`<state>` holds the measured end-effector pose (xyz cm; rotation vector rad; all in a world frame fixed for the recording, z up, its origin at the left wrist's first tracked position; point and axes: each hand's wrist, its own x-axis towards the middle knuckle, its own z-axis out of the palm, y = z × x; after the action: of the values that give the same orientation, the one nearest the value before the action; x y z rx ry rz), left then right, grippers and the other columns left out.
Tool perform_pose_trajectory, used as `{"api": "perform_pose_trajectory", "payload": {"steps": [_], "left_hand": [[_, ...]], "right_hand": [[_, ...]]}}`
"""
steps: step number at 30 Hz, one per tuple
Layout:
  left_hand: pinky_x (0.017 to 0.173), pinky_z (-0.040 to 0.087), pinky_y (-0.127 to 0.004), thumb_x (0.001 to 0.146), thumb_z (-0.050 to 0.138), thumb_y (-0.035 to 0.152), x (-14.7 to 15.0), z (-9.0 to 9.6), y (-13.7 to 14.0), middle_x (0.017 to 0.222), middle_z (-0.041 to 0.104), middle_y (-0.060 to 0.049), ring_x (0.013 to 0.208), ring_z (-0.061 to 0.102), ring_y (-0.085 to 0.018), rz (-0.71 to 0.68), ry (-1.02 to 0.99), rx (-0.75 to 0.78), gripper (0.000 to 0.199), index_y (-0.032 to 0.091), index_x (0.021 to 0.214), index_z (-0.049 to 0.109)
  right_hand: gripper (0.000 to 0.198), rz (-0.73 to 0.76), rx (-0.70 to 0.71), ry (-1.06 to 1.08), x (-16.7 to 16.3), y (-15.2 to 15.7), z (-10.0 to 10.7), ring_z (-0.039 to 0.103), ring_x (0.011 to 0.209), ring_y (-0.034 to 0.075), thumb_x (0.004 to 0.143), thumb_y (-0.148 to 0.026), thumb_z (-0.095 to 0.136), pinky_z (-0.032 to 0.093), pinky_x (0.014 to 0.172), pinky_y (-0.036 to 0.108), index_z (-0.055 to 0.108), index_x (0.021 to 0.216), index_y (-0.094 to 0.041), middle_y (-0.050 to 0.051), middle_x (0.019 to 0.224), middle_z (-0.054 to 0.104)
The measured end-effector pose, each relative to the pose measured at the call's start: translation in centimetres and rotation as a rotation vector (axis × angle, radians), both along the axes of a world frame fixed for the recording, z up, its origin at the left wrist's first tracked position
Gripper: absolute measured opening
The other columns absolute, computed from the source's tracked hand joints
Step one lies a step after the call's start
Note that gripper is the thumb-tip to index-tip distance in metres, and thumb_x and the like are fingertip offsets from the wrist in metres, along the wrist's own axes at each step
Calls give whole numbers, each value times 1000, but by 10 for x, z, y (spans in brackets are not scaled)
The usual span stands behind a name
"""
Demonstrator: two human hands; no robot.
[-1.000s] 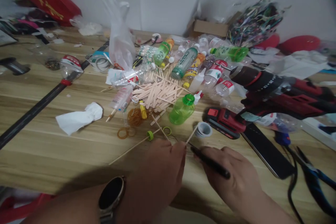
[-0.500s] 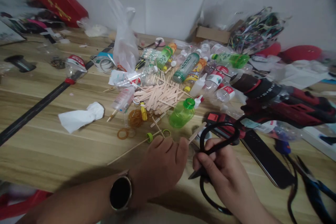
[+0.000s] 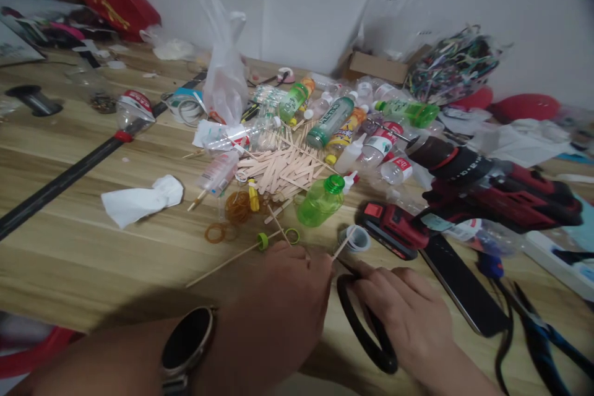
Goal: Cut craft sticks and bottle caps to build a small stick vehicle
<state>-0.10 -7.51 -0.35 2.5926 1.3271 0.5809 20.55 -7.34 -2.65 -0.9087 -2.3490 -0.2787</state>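
My left hand [image 3: 283,300], wearing a round watch, is closed, knuckles up, low in the middle of the head view. From its right side sticks out the end of a wooden craft stick [image 3: 344,243]; the rest is hidden by the fingers. My right hand [image 3: 406,306], just to the right, is wrapped round black-handled scissors [image 3: 388,361]. One large handle loop hangs below the fingers, and the blades are mostly hidden between the hands, close to the stick. Past the left hand lie a green cap [image 3: 262,241] with a thin skewer and a green ring [image 3: 292,236].
Beyond my hands lie a heap of craft sticks [image 3: 278,167], a cut green bottle [image 3: 320,201] and several plastic bottles. At right are a cordless drill [image 3: 505,185], a phone [image 3: 464,288] and pliers [image 3: 538,328]. A black bar [image 3: 60,182] and crumpled tissue [image 3: 139,201] lie left.
My right hand has turned over, back upward, and the scissors have swung round with it; the upper loop no longer shows. My left wrist has rolled, and its hand still grips the craft stick.
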Motion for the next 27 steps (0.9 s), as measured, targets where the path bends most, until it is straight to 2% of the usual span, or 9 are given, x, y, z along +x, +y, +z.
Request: {"api": "perform_pose_trajectory", "payload": {"steps": [3,7,12,14,16,20,22,25,27], "left_hand": [[62,45,-33,89,38,4,-1,-6,0,71,65,-3,62,59,-19,8,78,187,25,16,95,60],[62,45,-34,96,29,5,-5,-11,1,74,66,-7,66,59,-21,-71,141,378,33,6,116,55],[65,48,-31,100,34,14,-4,0,-3,78,68,-2,69,61,-18,34,-102,-71,30,19,92,62],[66,48,-30,100,37,14,-3,1,-3,77,68,-1,69,61,-18,56,-150,-112,28,20,88,62],[66,48,-32,96,36,9,-3,-3,0,74,66,-3,67,60,-19,21,-62,60,28,16,95,63],[64,45,-35,98,33,7,-7,-15,10,74,65,-5,67,59,-21,-99,68,408,30,7,114,58],[67,46,-35,100,32,11,-7,-15,11,75,65,-4,69,59,-20,-75,-41,285,28,12,107,60],[73,48,-32,104,33,24,-5,-8,4,85,67,-2,78,61,-18,30,-345,-186,29,20,92,59],[67,47,-27,105,32,34,-3,-2,-1,82,64,0,75,59,-15,45,-546,-537,32,22,89,57]], "right_hand": [[19,-59,-106,95,-11,-2,6,62,55,15,109,-23,36,43,54,27,51,97,-22,0,72,67],[7,-104,-468,386,-22,-7,8,63,50,13,107,-21,41,48,46,19,39,101,-24,-6,65,62],[17,-45,-162,91,-9,-3,7,62,51,15,105,-21,43,44,50,28,53,92,-23,-2,70,67],[17,-23,-125,68,-7,-2,8,61,49,15,106,-19,42,42,49,29,53,93,-23,-2,68,66],[10,-68,-177,131,-9,-3,7,62,49,16,106,-22,45,45,48,27,49,97,-23,-1,68,66],[6,-131,-597,477,-20,-9,5,65,53,14,106,-24,45,50,46,20,39,104,-26,-5,68,65],[7,-146,-503,442,-21,-10,5,65,53,15,105,-25,46,49,47,21,43,99,-25,-4,68,64],[18,-158,-224,204,-15,-8,4,62,50,16,102,-25,50,48,50,26,54,84,-23,0,63,63],[23,-135,-244,126,-9,-9,1,58,47,16,101,-23,49,47,51,27,58,80,-23,0,60,61]]}}
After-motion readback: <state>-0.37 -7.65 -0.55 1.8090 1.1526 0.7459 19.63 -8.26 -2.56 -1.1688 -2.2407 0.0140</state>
